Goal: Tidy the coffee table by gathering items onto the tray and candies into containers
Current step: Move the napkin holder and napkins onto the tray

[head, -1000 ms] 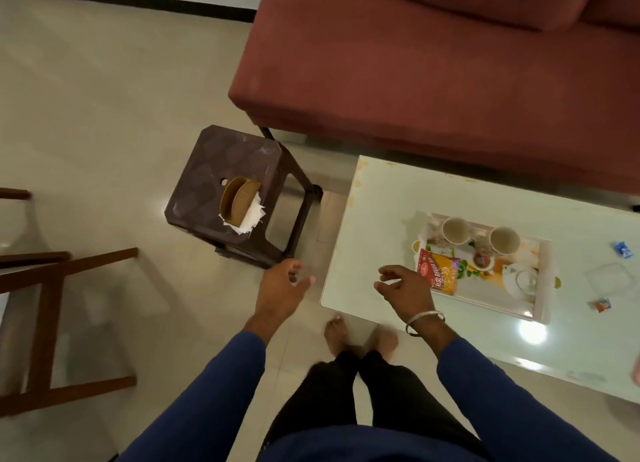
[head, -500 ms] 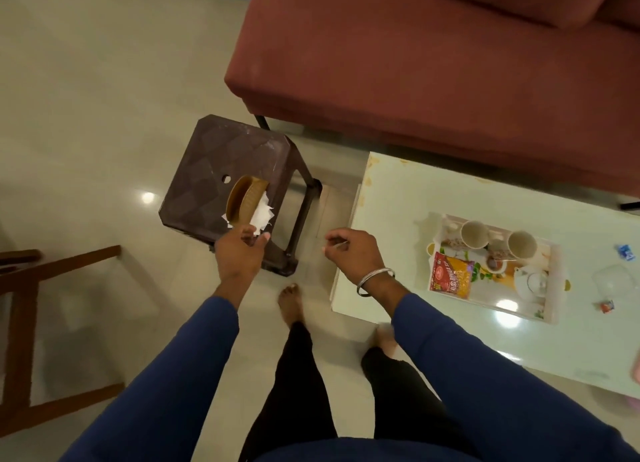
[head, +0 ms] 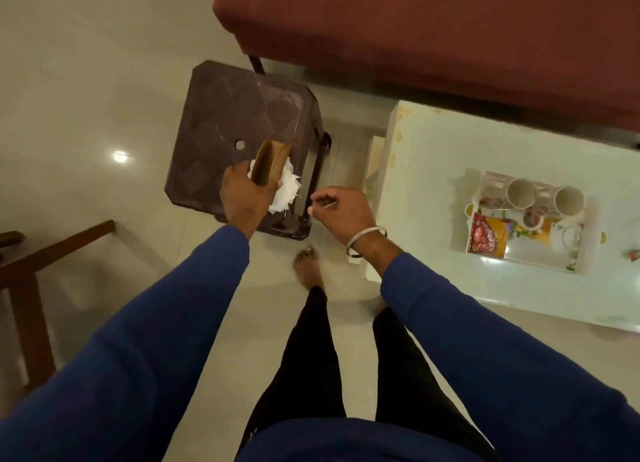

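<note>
OK, your left hand [head: 246, 193] grips the brown napkin holder [head: 270, 163] w/ tissues on the dark stool [head: 242, 129]; right hand [head: 341, 212] loosely curled, empty afaict. Tray [head: 588, 233] sits right, on the coffee table [head: 426, 156]; sofa [head: 433, 31] beyond.

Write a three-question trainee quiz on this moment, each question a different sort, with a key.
1. True or false: the left hand has its grip on the wooden napkin holder on the brown plastic stool.
2. Which lies at the tray's near left corner? A) a spoon B) the red and yellow snack packet C) a banana
3. Fill in: the number of cups standing along the tray's far edge is ____.

Key: 1 true. 2 B. 3 two. The right hand, pinching something thin that cannot be identified, is over the floor between stool and coffee table.
</note>
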